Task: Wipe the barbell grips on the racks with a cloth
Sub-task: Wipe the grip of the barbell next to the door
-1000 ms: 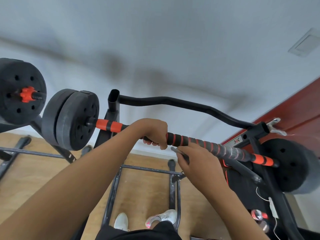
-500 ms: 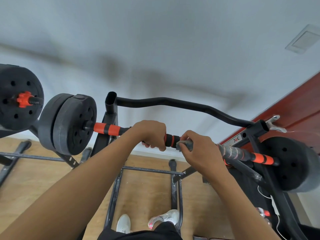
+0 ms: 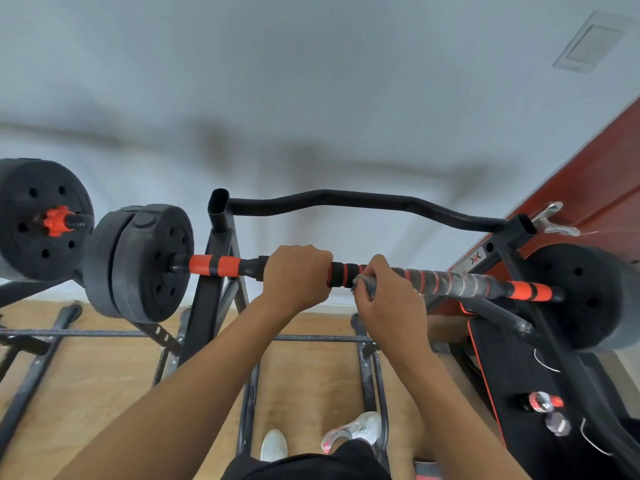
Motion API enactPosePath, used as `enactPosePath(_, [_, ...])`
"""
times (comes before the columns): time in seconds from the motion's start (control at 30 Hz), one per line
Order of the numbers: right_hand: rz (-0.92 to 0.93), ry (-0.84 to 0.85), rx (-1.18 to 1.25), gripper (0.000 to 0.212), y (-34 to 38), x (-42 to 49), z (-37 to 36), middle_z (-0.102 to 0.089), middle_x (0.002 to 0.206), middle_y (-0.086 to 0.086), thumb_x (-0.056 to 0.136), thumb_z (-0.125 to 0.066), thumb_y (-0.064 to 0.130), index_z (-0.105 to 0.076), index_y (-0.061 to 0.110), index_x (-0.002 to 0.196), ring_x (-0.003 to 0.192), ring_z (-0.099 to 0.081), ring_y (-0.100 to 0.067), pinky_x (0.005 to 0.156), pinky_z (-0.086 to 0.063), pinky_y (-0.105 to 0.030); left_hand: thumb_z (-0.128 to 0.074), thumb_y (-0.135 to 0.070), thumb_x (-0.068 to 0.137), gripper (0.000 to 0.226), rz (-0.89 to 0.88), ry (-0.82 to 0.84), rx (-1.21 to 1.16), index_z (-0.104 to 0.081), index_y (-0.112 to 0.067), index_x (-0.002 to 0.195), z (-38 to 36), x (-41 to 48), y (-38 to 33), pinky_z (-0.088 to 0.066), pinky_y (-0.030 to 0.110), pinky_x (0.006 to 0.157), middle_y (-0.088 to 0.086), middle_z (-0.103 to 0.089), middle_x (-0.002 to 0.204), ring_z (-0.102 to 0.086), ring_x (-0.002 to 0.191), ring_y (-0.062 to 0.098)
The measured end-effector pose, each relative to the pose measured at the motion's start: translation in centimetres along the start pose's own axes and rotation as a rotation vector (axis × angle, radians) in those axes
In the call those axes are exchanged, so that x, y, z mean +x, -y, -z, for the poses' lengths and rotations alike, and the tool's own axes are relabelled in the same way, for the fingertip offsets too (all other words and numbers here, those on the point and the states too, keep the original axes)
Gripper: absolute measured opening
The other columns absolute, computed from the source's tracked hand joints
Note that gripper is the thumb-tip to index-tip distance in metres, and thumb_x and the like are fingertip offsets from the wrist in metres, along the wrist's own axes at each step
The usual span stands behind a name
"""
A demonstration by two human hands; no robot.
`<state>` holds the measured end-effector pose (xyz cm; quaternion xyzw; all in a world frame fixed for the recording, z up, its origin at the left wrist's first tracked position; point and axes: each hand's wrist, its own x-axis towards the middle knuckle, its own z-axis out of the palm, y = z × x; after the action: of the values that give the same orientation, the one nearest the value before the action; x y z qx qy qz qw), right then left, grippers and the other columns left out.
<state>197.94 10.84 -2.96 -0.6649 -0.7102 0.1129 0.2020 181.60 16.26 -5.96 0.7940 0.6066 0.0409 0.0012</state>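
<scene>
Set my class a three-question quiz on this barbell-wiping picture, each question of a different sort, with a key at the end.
1. True or false: the left hand hangs free of the barbell.
2. Which hand holds the cloth against the barbell? A left hand; B right hand; C neither.
3. Fill in: the bands near the barbell's ends are black and ____.
Key: 1 false; 2 B; 3 orange.

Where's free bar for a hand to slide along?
Free on the barbell: the striped grip between the right hand and the right plate; the orange sleeve between the left plate and the left hand. Crowded: the short stretch between the hands, by the cloth.
</scene>
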Motion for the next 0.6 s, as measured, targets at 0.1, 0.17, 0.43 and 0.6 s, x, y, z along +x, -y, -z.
enactPosePath(0.1, [0.006,-0.02,0.025,0.011,-0.3,-0.6,-0.1,-0.058,0.078,0.013,0.1,-0.058,0.03,-0.047,0.028,0.103,0.065,-0.062,-0.01,0.063,-0.061,-0.034,-0.069,-0.045,0.089,0.021,0.008,-0.004,-0.004,-0.062,-0.027,0.097,0.0,-0.1,-0.1,-0.044,0.027,0.064,-0.009,-0.048,0.065,-0.056,0.064,0.014])
enactPosePath(0.17, [-0.005,-0.017,0.026,0.01,-0.4,-0.6,0.0,-0.057,0.077,0.013,0.102,-0.055,0.032,-0.046,0.028,0.103,0.065,-0.061,-0.011,0.063,-0.06,-0.036,-0.07,-0.046,0.087,0.021,0.014,0.006,-0.004,-0.057,-0.029,0.09,0.1,0.0,-0.2,-0.045,0.028,0.062,-0.008,-0.05,0.064,-0.056,0.06,0.014])
enactPosePath(0.43, [-0.008,-0.024,-0.072,0.008,0.8,0.4,0.3,-0.057,0.077,0.007,0.104,-0.049,0.03,-0.044,0.024,0.104,0.062,-0.056,-0.01,0.055,-0.051,-0.024,-0.071,-0.043,0.09,0.023,-0.038,-0.13,0.009,-0.06,-0.023,0.091,-1.0,-0.5,0.0,-0.044,0.027,0.059,-0.008,-0.05,0.063,-0.052,0.056,0.014])
enactPosePath(0.6, [0.011,0.025,-0.14,0.01,1.0,1.9,1.0,-0.06,0.079,0.002,0.103,-0.05,0.031,-0.044,0.022,0.102,0.065,-0.059,-0.014,0.057,-0.045,-0.024,-0.08,-0.039,0.082,0.029,-0.058,-0.25,0.02,-0.058,-0.021,0.082,-1.8,-1.3,-0.7,-0.042,0.027,0.055,-0.006,-0.051,0.06,-0.049,0.052,0.016])
